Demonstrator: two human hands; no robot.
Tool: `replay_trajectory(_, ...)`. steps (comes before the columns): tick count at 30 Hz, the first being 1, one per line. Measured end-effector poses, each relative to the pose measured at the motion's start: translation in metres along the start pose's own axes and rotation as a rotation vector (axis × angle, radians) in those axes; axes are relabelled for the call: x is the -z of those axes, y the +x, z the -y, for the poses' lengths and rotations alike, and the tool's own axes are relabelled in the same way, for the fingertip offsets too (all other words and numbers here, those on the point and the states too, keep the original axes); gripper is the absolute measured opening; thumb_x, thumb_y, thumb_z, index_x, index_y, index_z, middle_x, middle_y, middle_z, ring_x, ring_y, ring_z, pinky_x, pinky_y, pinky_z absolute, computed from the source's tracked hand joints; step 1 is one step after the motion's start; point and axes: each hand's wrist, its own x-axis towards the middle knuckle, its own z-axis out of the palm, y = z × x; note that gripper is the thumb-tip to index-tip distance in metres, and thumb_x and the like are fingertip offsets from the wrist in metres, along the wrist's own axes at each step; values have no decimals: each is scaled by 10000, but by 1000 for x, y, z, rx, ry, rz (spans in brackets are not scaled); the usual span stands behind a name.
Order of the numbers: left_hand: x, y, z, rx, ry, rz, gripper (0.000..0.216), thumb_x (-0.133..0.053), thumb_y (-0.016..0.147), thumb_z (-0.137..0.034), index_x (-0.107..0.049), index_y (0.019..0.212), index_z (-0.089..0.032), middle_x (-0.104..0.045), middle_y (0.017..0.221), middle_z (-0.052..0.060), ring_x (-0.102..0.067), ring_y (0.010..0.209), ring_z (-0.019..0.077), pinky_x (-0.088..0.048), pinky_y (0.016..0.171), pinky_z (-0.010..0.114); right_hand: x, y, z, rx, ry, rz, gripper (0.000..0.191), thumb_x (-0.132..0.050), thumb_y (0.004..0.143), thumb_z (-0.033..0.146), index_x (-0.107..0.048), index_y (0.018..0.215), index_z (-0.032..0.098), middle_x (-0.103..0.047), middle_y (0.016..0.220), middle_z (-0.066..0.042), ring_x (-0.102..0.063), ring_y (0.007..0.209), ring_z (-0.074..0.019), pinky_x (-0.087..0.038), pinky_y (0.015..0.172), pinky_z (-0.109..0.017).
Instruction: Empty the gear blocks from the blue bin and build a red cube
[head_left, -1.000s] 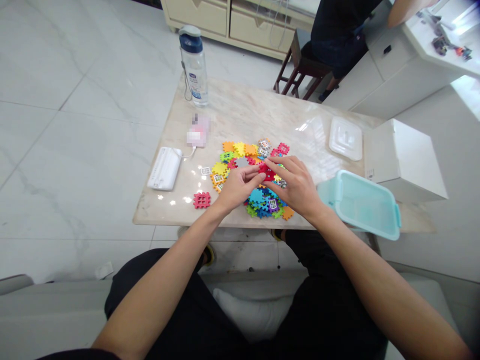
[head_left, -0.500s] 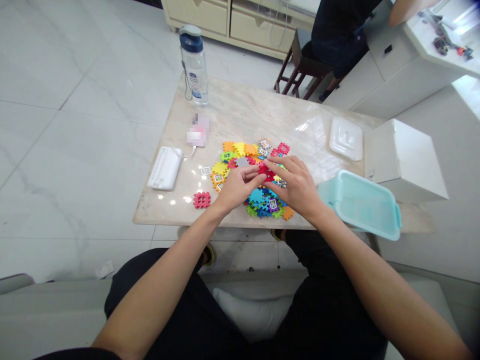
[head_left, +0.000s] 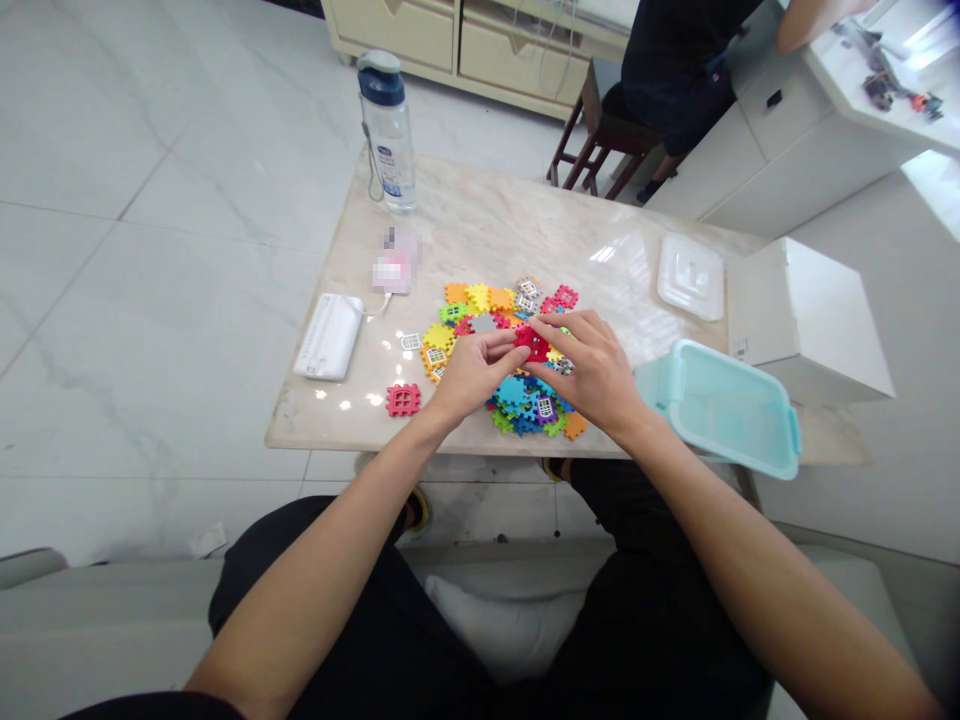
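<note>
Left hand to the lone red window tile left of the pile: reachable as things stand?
Probably yes: the red window tile lies uncovered near the left hand, apart from the pile. That hand grips a red toothed piece, though, so may need to let go.

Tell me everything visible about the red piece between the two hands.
The red piece is a small, bright red part that looks like plastic, with small dark spots, possibly holes, on its face. The fingers of the left hand hold it on one side and those of the right hand on the other, partly covering its outline. It sits over the pile of colorful pieces; whether it touches them, or is several parts joined, I cannot tell.
</note>
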Motion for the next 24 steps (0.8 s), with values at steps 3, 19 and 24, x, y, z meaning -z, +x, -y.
replay_trajectory(3, 0, 0, 1, -9, -1, 32, 447, -921, 872, -474, -876, 1210, -184, -878, 1036, 102, -827, 1069, 328, -672, 973, 468, -1, 0, -1, 3, 12, 17, 565, -802, 1017, 366, -671, 1566, 357, -735, 1417, -121, -647, 1261, -379, -553, 1047, -592)
replay_trajectory(19, -1, 0, 4, -5, 46, -26, 376, -865, 907, -420, -875, 1187, -168, -874, 1063, 104, -827, 1003, 290, -668, 910, 411, -3, 1, 5, 0, 37, 61, 640, -818, 1007, 353, -626, 1618, 339, -724, 1430, -138, -643, 1271, -381, -552, 1085, -603)
replay_trajectory(24, 1, 2, 2, 29, 50, -156, 373, -896, 868, -394, -875, 1156, -159, -873, 1104, 120, -822, 1071, 305, -662, 983, 439, -1, 3, 8, -8, 28, 84, 698, -806, 1010, 366, -564, 1662, 309, -702, 1473, -147, -635, 1318, -390, -541, 1118, -609)
